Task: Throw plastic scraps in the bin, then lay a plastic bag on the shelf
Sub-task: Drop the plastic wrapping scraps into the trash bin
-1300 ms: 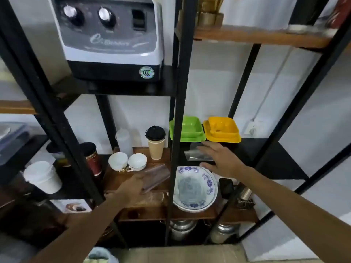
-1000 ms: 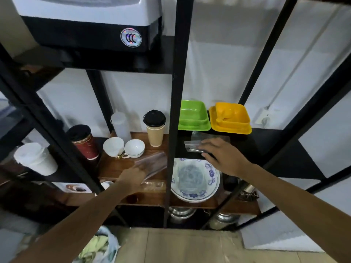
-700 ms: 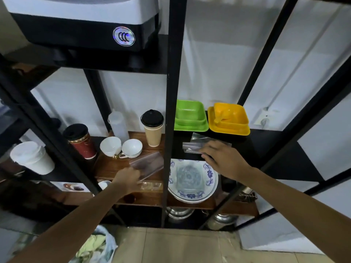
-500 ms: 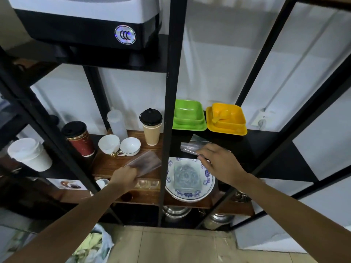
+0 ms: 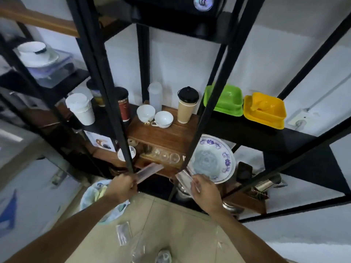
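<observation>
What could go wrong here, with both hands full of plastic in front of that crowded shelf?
The left hand holds a clear plastic strip just beside the bin; dropped from there, it might land on the floor. The right hand with its plastic bag is close to the blue-patterned bowl, which leans at the shelf edge and might get knocked.

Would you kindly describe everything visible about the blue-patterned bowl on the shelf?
The blue-patterned bowl is round, white and glossy, apparently ceramic, with blue floral motifs around its inner rim and a greyish design at the centre. It looks empty and sits tilted toward the camera on a lower shelf, beside the wooden box. A black shelf post crosses in front of its left edge.
</observation>
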